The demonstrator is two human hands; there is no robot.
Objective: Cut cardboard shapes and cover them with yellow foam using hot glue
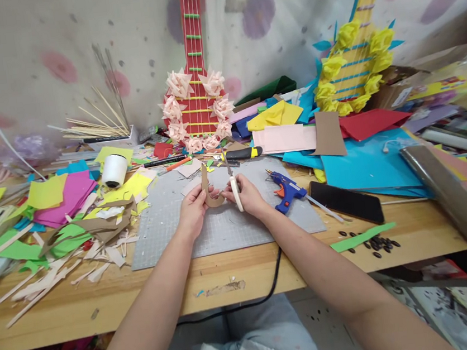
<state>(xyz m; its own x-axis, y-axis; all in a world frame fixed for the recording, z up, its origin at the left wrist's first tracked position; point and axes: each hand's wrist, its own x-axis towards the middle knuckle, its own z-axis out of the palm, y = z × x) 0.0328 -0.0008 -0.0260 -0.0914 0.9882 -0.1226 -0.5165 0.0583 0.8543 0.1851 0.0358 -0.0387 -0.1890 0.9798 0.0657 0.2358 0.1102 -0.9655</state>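
Observation:
My left hand [193, 207] is closed on a curved piece of brown cardboard [208, 192], held up over the grey cutting mat [223, 229]. My right hand [247, 196] grips a pair of white-handled scissors [234, 189], blades pointing away from me, right beside the cardboard. Both hands meet over the middle of the mat.
A blue glue gun [285, 188] lies right of my hands, a black phone [346, 201] beyond it. Paper scraps and strips [67, 239] cover the left of the wooden table [116, 295]. A white roll [114, 170], a yellow cutter [243, 153] and two paper guitars [195, 89] stand behind.

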